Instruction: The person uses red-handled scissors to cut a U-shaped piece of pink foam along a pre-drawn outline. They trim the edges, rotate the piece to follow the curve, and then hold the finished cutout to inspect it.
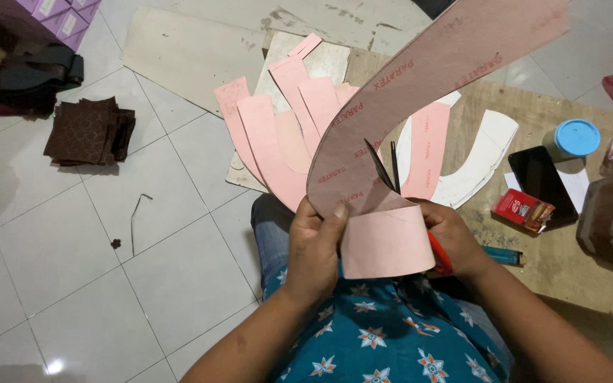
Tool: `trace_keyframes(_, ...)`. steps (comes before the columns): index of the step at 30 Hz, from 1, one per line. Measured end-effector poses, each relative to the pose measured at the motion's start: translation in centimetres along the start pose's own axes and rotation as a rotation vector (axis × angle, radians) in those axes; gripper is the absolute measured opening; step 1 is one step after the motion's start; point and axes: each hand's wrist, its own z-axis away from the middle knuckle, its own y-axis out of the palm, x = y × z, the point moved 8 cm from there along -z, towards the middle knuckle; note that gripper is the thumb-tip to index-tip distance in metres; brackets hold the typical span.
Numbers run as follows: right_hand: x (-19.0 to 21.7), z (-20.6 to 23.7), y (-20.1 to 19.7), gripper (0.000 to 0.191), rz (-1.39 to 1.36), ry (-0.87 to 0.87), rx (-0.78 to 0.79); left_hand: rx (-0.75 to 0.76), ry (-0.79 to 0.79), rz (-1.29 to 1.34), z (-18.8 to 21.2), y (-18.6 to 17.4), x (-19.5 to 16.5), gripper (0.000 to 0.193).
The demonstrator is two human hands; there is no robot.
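Head view showed me my left hand (313, 248) with its fingers (340, 213) clamped on a long pink board strip (399, 92), thumb on top. My right hand (452, 237) had its fingers closed around red-handled scissors (391, 170), blades parted at the strip's edge just above both hands. Beyond the fingers, cut pink pieces (278, 135) lay fanned on the surface (555, 262).

Pink sheet (384, 245) hides most of the scissors (399, 184).
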Motion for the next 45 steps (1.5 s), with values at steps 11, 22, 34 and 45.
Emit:
trace_keyframes(11,2.2,0.2,1.6,0.047,0.177,-0.107,-0.006,-0.067,0.271,-0.325,-1.2,-0.1,-3.1,0.055)
trace_keyframes(22,0.3,-0.5,0.8,0.041,0.165,0.064,0.0,-0.133,0.375,-0.428,-0.8,-0.3,-3.0,0.041)
trace_keyframes(34,-0.1,-0.9,0.0,0.044,0.182,-0.068,0.114,-0.073,0.392,-0.354,0.1,0.8,-2.1,0.031)
trace_keyframes(45,2.1,-0.3,0.5,0.074,0.306,-0.282,0.121,-0.04,0.373,-0.263,0.1,0.4,-1.7,0.031)
